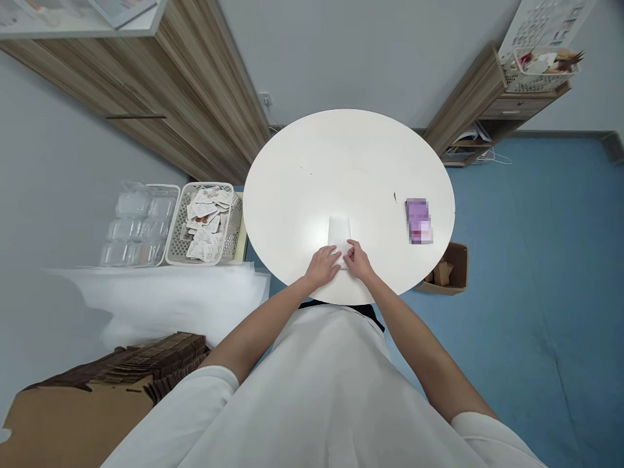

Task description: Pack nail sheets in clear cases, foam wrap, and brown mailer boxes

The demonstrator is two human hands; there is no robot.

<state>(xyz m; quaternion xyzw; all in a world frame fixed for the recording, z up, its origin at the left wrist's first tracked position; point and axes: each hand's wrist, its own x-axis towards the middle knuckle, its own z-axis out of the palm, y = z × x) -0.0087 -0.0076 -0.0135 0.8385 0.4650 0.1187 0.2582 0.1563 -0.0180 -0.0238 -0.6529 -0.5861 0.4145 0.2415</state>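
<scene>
A small folded white sheet [339, 229], translucent like packing foam, lies flat near the front edge of the round white table [348, 143]. Its lower part is partly covered by my fingers. From the left, my left hand [322, 265] rests on the sheet, fingers bent over its side and thumb near the bottom. My right hand [359, 260] grips the opposite side with curled fingers. Whether anything is wrapped inside the sheet cannot be seen.
A purple pixelated item [419, 221] lies at the table's right. Left of the table stand a white basket [237, 218] of printed packets, clear plastic boxes [131, 224], white sheets [180, 296] and stacked cardboard [88, 416]. An open carton [459, 268] sits on the floor at right.
</scene>
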